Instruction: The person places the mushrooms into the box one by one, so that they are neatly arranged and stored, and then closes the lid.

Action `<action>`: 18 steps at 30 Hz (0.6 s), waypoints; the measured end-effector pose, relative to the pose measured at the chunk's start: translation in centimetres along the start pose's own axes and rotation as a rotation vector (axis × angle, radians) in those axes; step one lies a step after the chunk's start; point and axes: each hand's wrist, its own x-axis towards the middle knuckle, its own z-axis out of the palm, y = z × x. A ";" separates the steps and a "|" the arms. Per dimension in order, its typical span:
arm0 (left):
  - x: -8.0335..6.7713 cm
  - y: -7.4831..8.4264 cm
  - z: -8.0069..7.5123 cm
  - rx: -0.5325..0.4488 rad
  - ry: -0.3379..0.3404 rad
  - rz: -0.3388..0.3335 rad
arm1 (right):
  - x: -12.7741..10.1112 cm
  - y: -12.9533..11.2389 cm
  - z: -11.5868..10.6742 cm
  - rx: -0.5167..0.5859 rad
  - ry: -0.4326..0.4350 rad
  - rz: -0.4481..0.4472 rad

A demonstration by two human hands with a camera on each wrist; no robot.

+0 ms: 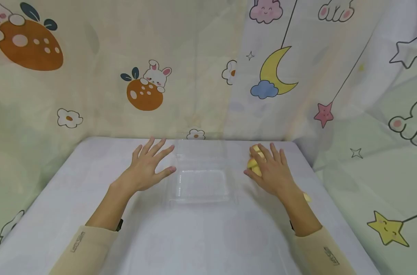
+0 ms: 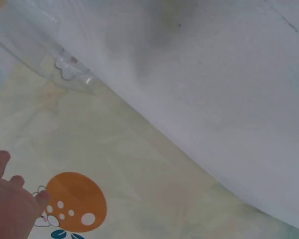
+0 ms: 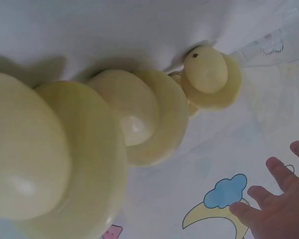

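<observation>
A clear plastic clamshell box (image 1: pixel 201 185) lies open on the middle of the white table (image 1: pixel 74 198), its lid (image 1: pixel 199 152) flat behind it. My left hand (image 1: pixel 150 162) lies spread flat just left of the box, thumb near its edge, holding nothing. A corner of the box (image 2: pixel 65 67) and my left fingers (image 2: pixel 10 199) show in the left wrist view. My right hand (image 1: pixel 270 166) rests with straight fingers over pale yellow round pieces (image 1: pixel 253 163) right of the box. The right wrist view shows three such pieces (image 3: pixel 139 117) in a row, with straight fingertips (image 3: pixel 276 172) beyond them.
Another yellow piece (image 1: pixel 307 197) peeks out beside my right forearm. Cartoon-print cloth (image 1: pixel 201 76) hangs close behind the table and drapes along both sides. The table's right edge (image 1: pixel 318 179) runs near my right arm.
</observation>
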 end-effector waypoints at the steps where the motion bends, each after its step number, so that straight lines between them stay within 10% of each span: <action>1: -0.2 0.0 0.1 -0.028 0.000 0.010 | -0.1 0.1 0.0 0.003 0.004 -0.004; 18: -2.0 0.6 1.4 -0.334 -0.007 0.143 | -2.4 1.6 0.4 0.077 0.103 -0.035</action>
